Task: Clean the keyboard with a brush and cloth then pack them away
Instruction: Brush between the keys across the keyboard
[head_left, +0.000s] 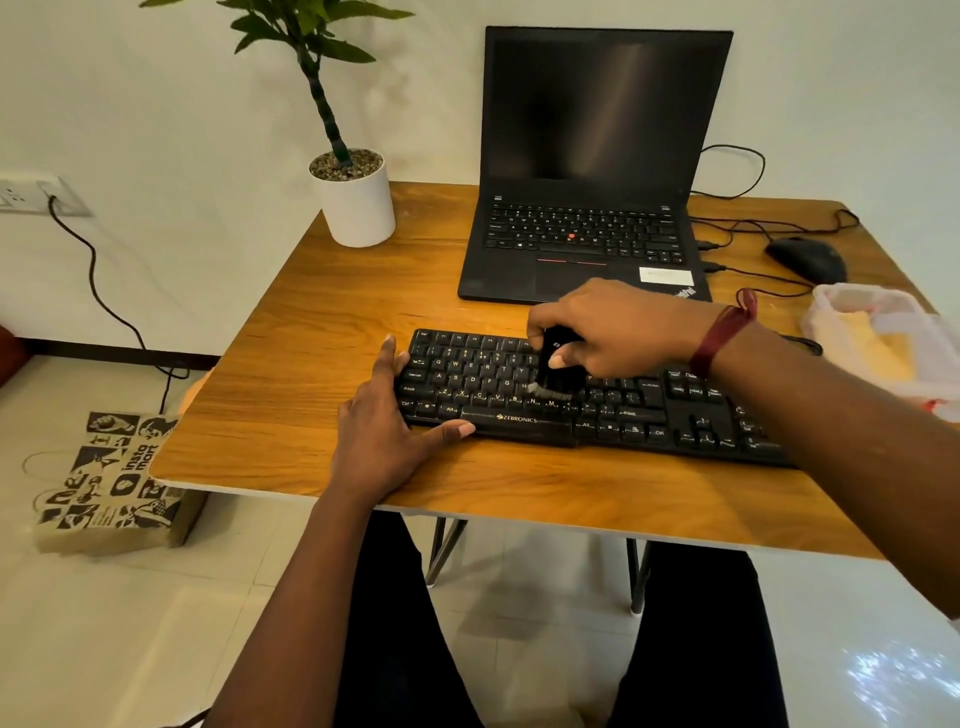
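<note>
Black keyboard (613, 410) is found near the table's (311, 322) front edge, steadied by the flat, released left hand (384, 426). The brush (550, 371) (bristles on the keys (467, 374)) is grasped by the right hand (618, 327). Caps may be dislodged under excess pressure.

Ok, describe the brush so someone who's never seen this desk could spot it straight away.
On the wooden table, find the black keyboard lying in front of the open laptop. Over its middle keys the right hand grips the brush. It is short and black with grey bristles pointing down onto the keys, unlike the black mouse off to the right.
</note>
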